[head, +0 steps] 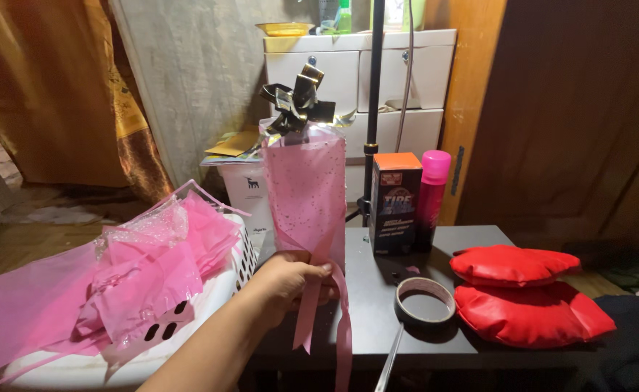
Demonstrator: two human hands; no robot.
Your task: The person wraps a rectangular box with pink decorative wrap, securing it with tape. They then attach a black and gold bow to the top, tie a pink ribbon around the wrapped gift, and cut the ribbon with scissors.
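Over dark table, left hand gripping pink-wrapped gift

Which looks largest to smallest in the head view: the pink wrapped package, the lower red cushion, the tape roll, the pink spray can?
1. Pink wrapped package, held in the left hand.
2. Lower red cushion.
3 and 4. Tape roll and pink spray can: they look alike, and the roll is nearer the camera, so unranked.

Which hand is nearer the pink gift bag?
Left. The left hand grips the pink gift bag at its base; the right hand is out of view.
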